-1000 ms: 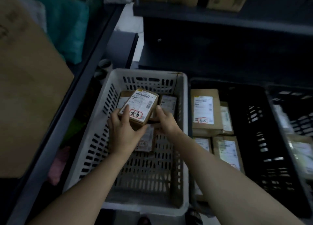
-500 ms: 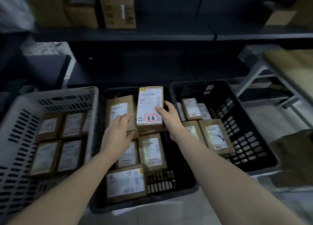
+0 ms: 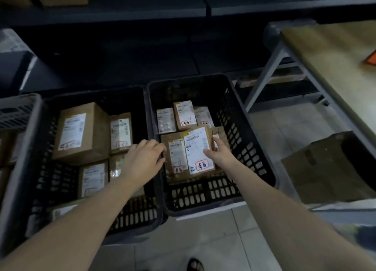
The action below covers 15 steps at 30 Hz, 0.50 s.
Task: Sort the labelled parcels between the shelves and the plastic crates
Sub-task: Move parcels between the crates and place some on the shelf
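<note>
A small brown parcel (image 3: pixel 198 150) with a white label and a red-circled mark lies in the right black crate (image 3: pixel 252 140), on top of other labelled parcels (image 3: pixel 177 154). My right hand (image 3: pixel 220 154) grips its right edge, thumb on the label. My left hand (image 3: pixel 145 158) hovers over the wall between the two black crates with its fingers curled and nothing in it. The middle black crate (image 3: pixel 38 169) holds several brown parcels, the largest (image 3: pixel 81 134) at its back left.
A grey crate (image 3: pixel 18 111) shows at the far left edge. Dark shelves (image 3: pixel 183 10) with cardboard boxes run along the back. At the right stand a metal-framed table (image 3: pixel 317 52) and a cardboard box (image 3: pixel 325 166) under it. Tiled floor (image 3: pixel 203 242) lies below.
The parcel went from the grey crate, across the middle black crate, down into the right black crate. My left hand has let go of it; my right hand still holds it.
</note>
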Motion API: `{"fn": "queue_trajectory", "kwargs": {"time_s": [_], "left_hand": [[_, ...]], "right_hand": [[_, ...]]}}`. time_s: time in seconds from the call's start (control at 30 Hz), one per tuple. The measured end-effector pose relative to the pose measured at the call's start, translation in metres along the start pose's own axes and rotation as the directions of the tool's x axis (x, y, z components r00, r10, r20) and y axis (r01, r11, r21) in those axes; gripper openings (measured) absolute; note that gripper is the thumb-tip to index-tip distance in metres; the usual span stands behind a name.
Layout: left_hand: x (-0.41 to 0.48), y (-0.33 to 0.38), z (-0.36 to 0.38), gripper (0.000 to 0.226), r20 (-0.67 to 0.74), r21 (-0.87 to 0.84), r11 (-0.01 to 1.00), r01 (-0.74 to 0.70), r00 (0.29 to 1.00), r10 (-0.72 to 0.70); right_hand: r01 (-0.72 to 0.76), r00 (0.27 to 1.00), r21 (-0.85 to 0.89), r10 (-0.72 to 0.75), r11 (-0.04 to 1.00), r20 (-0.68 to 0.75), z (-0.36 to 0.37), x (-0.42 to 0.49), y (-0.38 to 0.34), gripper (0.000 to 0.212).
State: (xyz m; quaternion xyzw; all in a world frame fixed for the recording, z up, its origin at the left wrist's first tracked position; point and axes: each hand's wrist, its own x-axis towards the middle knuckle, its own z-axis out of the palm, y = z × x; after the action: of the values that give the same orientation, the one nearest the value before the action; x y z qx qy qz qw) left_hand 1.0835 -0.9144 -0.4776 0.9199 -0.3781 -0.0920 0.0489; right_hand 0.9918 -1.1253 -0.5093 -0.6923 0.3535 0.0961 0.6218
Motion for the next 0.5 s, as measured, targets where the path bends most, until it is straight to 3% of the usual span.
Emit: {"fn": "queue_trajectory", "kwargs": {"time_s": [0.1, 0.17, 0.3, 0.5], "left_hand": [[0.006, 0.002, 0.01, 0.028, 0.017, -0.011, 1.0, -0.01, 1.0, 0.01], [0.012, 0.003, 0.015, 0.028, 0.015, -0.034, 0.999, -0.016, 1.0, 0.016], [0.031, 0.003, 0.026, 0.031, 0.024, -0.044, 0.998, -0.039, 0.999, 0.04], [0.054, -0.006, 0.044, 0.027, 0.019, -0.103, 0.993, -0.064, 0.998, 0.066]], "right_hand": [[-0.001, 0.998, -0.077, 0.006, 0.997, 0.069, -0.008, 0.004, 0.01, 0.052], [-0.001, 0.978, -0.196, 0.041, 0.981, 0.203, -0.015, 0.011, 0.013, 0.056], [0.055, 0.867, -0.608, 0.264, 0.792, 0.422, -0.02, 0.031, 0.017, 0.056], [0.107, 0.789, -0.75, 0.404, 0.653, 0.464, 0.016, 0.059, 0.04, 0.053]]}}
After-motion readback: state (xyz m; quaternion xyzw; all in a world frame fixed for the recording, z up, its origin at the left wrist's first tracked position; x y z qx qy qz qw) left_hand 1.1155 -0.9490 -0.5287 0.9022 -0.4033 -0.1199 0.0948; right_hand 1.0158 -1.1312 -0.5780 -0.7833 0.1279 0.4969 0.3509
